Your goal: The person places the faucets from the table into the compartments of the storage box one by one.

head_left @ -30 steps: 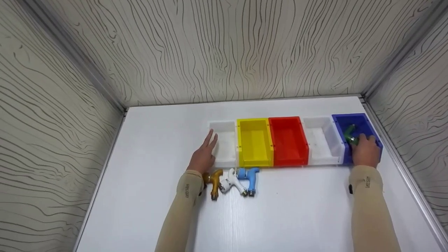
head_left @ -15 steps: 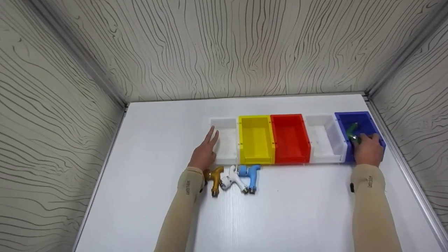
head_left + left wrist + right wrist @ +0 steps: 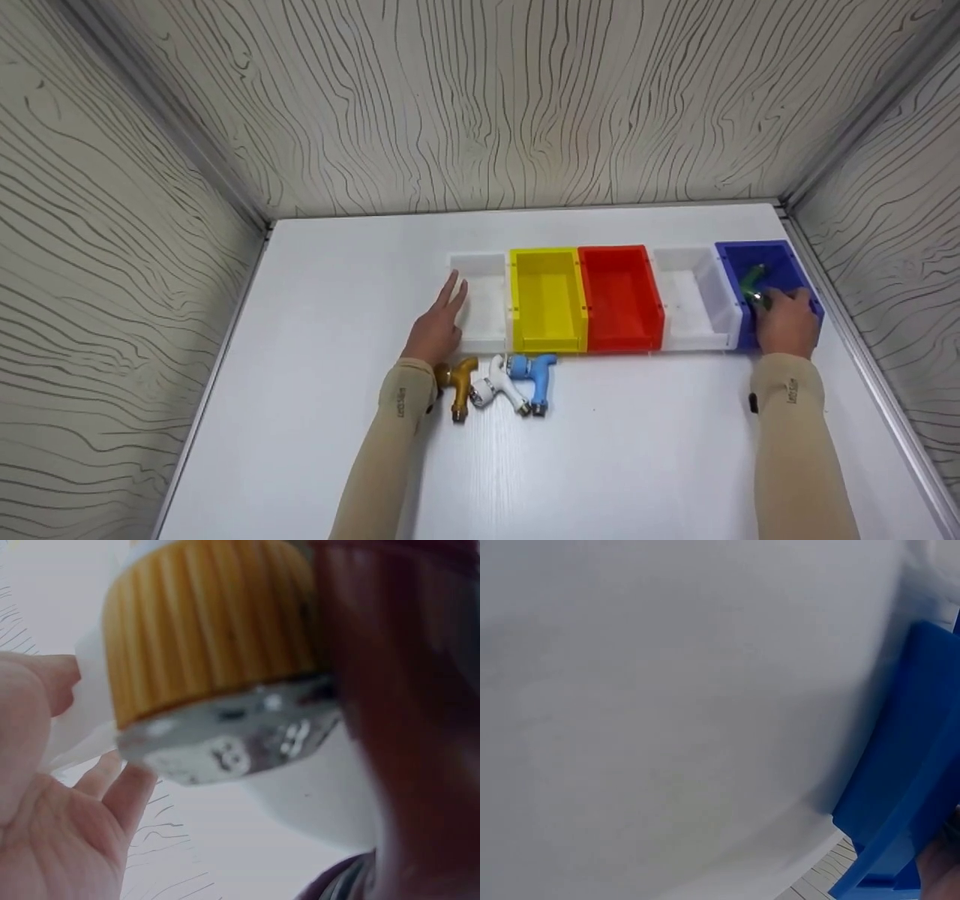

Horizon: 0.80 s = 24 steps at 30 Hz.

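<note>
At the far right, my right hand (image 3: pixel 787 322) reaches into the blue bin (image 3: pixel 808 279) and grips the handle end of a green tap (image 3: pixel 752 281); its fingertips are hidden. The tap's spout points away from me. My left hand (image 3: pixel 433 330) has its fingers spread and lies at the left edge of the left white bin (image 3: pixel 484 346), holding nothing. Beside that wrist lies a golden-brown tap (image 3: pixel 460 386), its ribbed knob (image 3: pixel 210 630) large in the left wrist view. In the right wrist view, the blue bin and a bit of the hand show at the right edge.
Between the end bins stand a yellow bin (image 3: pixel 550 345), a red bin (image 3: pixel 626 343) and another white bin (image 3: pixel 696 343), joined in a row. A white tap (image 3: pixel 501 386) and a light blue tap (image 3: pixel 538 382) lie in front. Patterned walls enclose the white table (image 3: pixel 600 465).
The head view has shifted slightly. Both hands and the taps keep their places, with the right hand still at the green tap in the blue bin.
</note>
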Each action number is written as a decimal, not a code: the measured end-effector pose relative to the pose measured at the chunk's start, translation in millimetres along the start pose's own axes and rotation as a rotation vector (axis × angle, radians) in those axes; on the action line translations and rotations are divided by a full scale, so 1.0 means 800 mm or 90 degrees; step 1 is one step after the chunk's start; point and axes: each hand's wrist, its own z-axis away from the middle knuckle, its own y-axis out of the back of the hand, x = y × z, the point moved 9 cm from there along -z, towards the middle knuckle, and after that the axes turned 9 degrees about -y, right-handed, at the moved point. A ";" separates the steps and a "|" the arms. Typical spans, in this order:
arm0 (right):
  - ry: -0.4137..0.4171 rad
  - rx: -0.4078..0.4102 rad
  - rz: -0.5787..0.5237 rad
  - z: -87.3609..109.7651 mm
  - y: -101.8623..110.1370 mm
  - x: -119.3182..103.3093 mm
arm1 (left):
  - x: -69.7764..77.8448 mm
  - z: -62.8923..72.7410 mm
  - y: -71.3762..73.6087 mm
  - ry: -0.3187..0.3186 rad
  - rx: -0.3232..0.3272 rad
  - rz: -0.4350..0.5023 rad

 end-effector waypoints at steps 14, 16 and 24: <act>0.050 0.122 -0.047 0.027 0.037 -0.041 | -0.003 -0.001 -0.001 0.007 -0.002 -0.005; 0.076 0.169 -0.083 0.042 0.051 -0.064 | -0.003 -0.001 -0.002 0.009 -0.003 0.001; 0.283 0.195 -0.144 0.133 0.046 -0.191 | 0.000 0.000 0.000 0.004 -0.009 0.000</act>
